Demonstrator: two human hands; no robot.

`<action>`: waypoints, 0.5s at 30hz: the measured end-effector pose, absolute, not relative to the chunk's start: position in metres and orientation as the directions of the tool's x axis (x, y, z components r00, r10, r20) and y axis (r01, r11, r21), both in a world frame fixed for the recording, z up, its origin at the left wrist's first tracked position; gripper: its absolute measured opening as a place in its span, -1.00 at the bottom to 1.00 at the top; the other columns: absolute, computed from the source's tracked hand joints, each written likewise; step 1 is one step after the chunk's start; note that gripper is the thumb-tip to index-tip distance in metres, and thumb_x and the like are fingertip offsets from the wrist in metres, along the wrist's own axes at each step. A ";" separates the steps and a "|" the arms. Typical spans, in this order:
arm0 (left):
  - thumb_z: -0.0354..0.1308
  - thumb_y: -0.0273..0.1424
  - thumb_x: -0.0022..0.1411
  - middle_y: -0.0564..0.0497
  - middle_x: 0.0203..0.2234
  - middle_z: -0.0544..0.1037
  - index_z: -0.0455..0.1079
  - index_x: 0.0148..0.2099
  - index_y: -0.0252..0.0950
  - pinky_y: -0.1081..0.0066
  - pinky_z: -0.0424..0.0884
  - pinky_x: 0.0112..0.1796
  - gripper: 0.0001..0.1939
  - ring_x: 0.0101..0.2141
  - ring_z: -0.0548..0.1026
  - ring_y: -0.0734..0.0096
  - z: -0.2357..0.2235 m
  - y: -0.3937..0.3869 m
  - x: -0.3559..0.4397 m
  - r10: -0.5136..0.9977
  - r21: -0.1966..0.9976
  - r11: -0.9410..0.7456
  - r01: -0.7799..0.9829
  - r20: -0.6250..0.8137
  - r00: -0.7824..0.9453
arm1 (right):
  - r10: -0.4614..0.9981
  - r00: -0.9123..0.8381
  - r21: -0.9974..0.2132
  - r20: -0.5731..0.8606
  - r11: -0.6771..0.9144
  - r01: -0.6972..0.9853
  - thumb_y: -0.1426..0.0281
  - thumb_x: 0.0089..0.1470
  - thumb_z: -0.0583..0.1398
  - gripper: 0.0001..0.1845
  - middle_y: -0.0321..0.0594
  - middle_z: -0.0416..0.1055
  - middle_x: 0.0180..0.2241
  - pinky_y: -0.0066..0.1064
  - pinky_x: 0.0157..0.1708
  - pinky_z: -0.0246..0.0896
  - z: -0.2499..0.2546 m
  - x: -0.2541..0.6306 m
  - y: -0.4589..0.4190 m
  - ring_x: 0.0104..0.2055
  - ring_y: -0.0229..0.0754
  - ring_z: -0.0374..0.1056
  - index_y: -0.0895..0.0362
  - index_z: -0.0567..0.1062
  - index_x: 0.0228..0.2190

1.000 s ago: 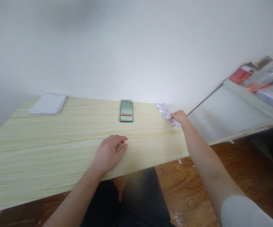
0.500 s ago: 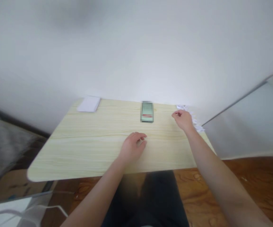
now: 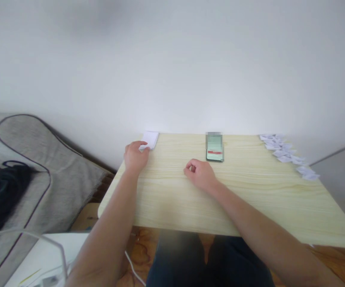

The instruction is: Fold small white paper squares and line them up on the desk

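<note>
A stack of white paper sheets (image 3: pixel 151 138) lies at the far left of the pale wooden table, against the wall. My left hand (image 3: pixel 136 156) is at the near left corner of this stack, thumb and fingers apart and touching or just over the paper. Above the middle of the table my right hand (image 3: pixel 201 173) is closed, fingers curled to the thumb, with nothing showing in it. A phone (image 3: pixel 214 146), its screen lit and partly blurred, lies just beyond the right hand. Several folded white paper pieces (image 3: pixel 283 151) form a slanting row at the far right.
The table (image 3: pixel 262 207) stands against a white wall (image 3: pixel 190 71). To the left are a grey cloth-covered seat (image 3: pixel 61 175), a black bag (image 3: pixel 3 195) and a white surface with a pale cable (image 3: pixel 48 239). Wooden floor shows below the table.
My view has turned left, so the whole table appears farther right. The left hand has moved to the paper stack; the right hand has left the folded pieces for the table's middle.
</note>
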State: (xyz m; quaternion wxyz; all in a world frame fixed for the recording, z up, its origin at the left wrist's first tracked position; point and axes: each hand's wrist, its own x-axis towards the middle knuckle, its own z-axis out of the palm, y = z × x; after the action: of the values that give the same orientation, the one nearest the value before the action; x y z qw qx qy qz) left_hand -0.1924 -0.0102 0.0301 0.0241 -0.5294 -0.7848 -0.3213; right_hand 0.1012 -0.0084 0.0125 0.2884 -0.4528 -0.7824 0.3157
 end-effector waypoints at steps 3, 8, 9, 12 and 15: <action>0.21 -0.23 0.18 -0.12 0.09 0.54 0.52 0.02 -0.25 0.14 0.24 0.21 -0.61 0.15 0.40 0.03 0.024 0.000 -0.217 0.849 0.441 0.249 0.862 0.329 -0.414 | 0.895 -0.413 -0.755 0.167 0.386 0.530 0.28 0.09 0.25 -0.88 -0.37 0.48 -0.56 -0.43 -0.46 0.03 0.008 0.102 -0.005 -0.51 -0.27 0.34 0.04 0.56 -0.40; 0.27 -0.17 0.11 -0.09 0.08 0.56 0.54 0.05 -0.20 0.20 0.30 0.18 -0.54 0.12 0.45 0.05 0.015 0.007 -0.228 0.886 0.417 0.259 0.871 0.256 -0.386 | 0.882 -0.447 -0.794 0.147 0.375 0.478 0.29 0.11 0.25 -0.88 -0.41 0.44 -0.59 -0.43 -0.48 0.02 0.005 0.108 -0.004 -0.54 -0.29 0.32 0.03 0.56 -0.41; 0.27 -0.16 0.11 -0.10 0.07 0.57 0.54 0.05 -0.20 0.18 0.31 0.17 -0.54 0.11 0.46 0.04 0.014 0.008 -0.229 0.884 0.418 0.268 0.868 0.251 -0.394 | 0.881 -0.449 -0.793 0.149 0.377 0.478 0.29 0.11 0.25 -0.89 -0.40 0.45 -0.59 -0.43 -0.48 0.02 0.006 0.108 -0.005 -0.54 -0.29 0.32 0.03 0.56 -0.41; 0.27 -0.15 0.11 -0.11 0.06 0.57 0.54 0.05 -0.19 0.15 0.33 0.14 -0.53 0.08 0.48 0.02 0.012 0.011 -0.230 0.871 0.433 0.299 0.850 0.240 -0.428 | 0.883 -0.445 -0.796 0.151 0.375 0.475 0.29 0.11 0.26 -0.89 -0.41 0.45 -0.59 -0.43 -0.48 0.02 0.007 0.106 -0.006 -0.54 -0.29 0.33 0.02 0.56 -0.41; 0.28 -0.17 0.09 -0.11 0.03 0.59 0.56 0.03 -0.19 0.16 0.37 0.10 -0.54 0.05 0.51 0.01 0.014 0.014 -0.232 0.862 0.462 0.327 0.825 0.213 -0.461 | 0.885 -0.441 -0.803 0.149 0.368 0.468 0.28 0.11 0.26 -0.90 -0.42 0.45 -0.59 -0.43 -0.48 0.03 0.008 0.106 -0.005 -0.54 -0.29 0.33 0.01 0.56 -0.41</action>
State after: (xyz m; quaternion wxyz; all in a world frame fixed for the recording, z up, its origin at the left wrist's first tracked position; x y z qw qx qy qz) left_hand -0.2318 0.0138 0.0140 -0.0354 -0.5181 -0.8137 -0.2612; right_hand 0.1058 -0.0052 0.0082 0.2957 -0.4379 -0.7725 0.3521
